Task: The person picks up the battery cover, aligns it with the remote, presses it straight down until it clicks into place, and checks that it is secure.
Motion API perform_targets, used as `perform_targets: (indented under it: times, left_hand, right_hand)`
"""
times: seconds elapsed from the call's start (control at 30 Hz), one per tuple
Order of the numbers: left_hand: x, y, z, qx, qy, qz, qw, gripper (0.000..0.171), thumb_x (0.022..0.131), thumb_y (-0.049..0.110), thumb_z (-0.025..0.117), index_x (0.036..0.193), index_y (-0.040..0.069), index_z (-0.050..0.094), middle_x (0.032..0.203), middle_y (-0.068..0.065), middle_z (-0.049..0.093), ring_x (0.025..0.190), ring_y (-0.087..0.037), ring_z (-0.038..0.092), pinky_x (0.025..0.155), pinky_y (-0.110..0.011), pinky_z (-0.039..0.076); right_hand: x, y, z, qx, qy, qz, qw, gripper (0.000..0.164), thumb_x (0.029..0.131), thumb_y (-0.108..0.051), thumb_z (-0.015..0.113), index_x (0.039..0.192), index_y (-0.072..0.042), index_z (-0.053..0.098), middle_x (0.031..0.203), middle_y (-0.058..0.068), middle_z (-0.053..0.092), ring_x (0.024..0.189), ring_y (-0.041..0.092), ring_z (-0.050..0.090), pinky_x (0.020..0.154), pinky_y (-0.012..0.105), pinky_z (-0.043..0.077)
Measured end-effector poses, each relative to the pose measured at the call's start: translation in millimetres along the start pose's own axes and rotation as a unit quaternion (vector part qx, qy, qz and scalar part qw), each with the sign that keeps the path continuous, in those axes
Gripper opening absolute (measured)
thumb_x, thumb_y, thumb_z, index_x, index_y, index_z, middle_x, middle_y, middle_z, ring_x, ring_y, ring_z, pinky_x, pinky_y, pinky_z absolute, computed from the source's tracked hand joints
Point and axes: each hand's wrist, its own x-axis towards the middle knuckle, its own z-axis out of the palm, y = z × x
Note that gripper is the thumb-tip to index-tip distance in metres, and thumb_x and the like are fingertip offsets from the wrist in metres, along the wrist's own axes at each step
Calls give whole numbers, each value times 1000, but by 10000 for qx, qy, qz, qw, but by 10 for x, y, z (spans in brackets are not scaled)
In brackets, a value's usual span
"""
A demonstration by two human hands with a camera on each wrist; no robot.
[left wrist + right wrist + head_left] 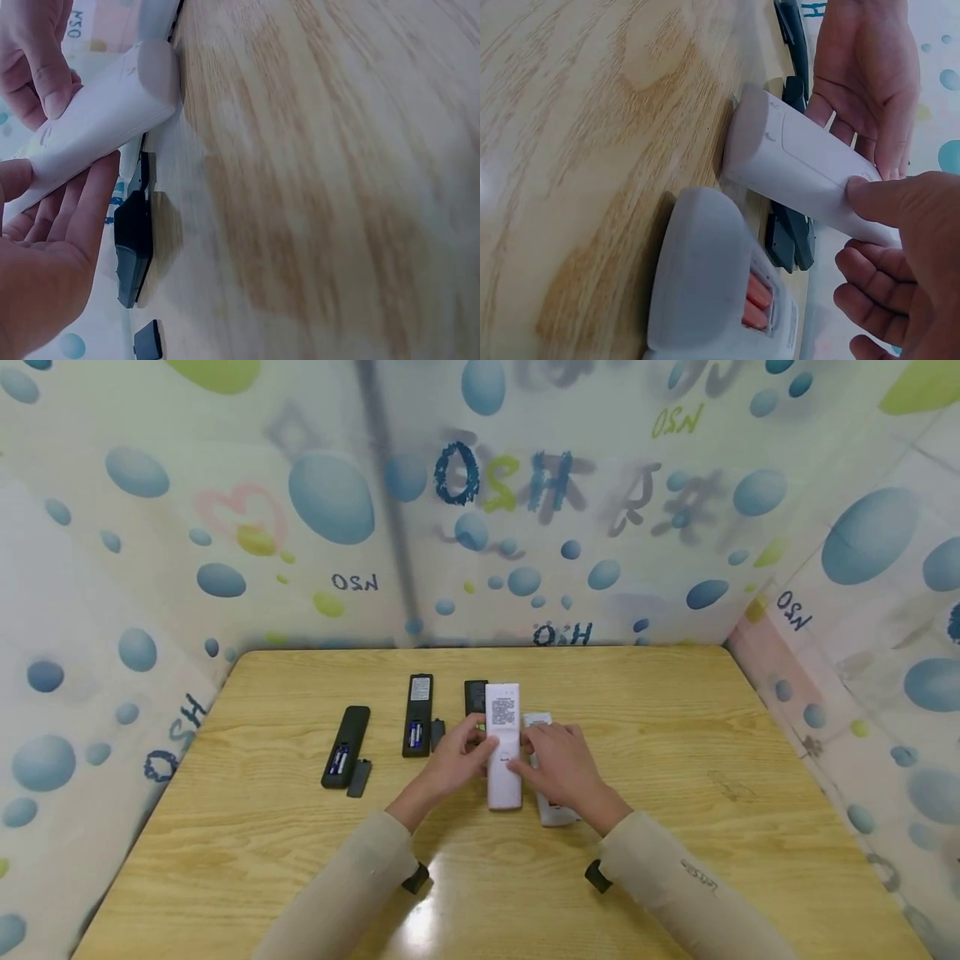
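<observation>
white plastic, we note: the remote (504, 739) lies, long axis pointing away, between the left hand (453, 754), curled round it, and the right hand (562, 764), pinching it, neither nearer.

Large mirrored "H2O" lettering (501, 483) in blue and green on the wall (645, 547), smaller mirrored repeats lower centre and left, script on right sleeve (686, 885), labels on white remote (504, 735) and black remote (418, 708), too small to read

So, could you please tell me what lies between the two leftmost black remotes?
In the head view, a small dark cover lies between them, close beside the leftmost remote.
</observation>
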Motion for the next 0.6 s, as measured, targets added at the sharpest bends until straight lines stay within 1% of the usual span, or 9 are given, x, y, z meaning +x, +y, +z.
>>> perform_targets:
  times: [0.2, 0.4, 0.47, 0.6]
  left_hand:
    - [4, -7, 3, 3, -3, 5, 10000, 39, 102, 20, 51, 141, 16, 45, 116, -16, 64, 91, -20, 65, 73, -35, 61]
    - [3, -3, 6, 51, -2, -44, 10000, 40, 102, 21, 51, 142, 17, 44, 119, -15, 63, 92, -20, 65, 74, -34, 61]
    - [4, -5, 4, 79, 0, -79, 9999, 40, 103, 22, 51, 142, 18, 44, 120, -15, 63, 93, -20, 65, 75, -34, 61]
    - [0, -7, -4, 100, 11, -129, 9999, 40, 103, 23, 51, 142, 19, 43, 121, -14, 63, 95, -21, 65, 76, -34, 61]
  right_hand:
    - [-5, -4, 1, 206, -38, 35, 9998, 30, 88, -47, 68, 96, -19, 61, 87, -2, 63, 77, 14, 49, 80, 39, 40]
    - [-5, 3, 17, 282, -26, 32, 9996, 32, 89, -46, 68, 104, -19, 65, 92, -3, 67, 82, 14, 53, 81, 39, 42]
    - [-5, 3, 18, 277, -27, 19, 9996, 33, 89, -47, 68, 104, -19, 65, 93, -3, 67, 82, 14, 53, 82, 39, 42]
    - [-1, -3, 11, 276, -75, 12, 9996, 34, 86, -49, 70, 100, -18, 64, 91, -2, 66, 81, 14, 51, 80, 39, 41]
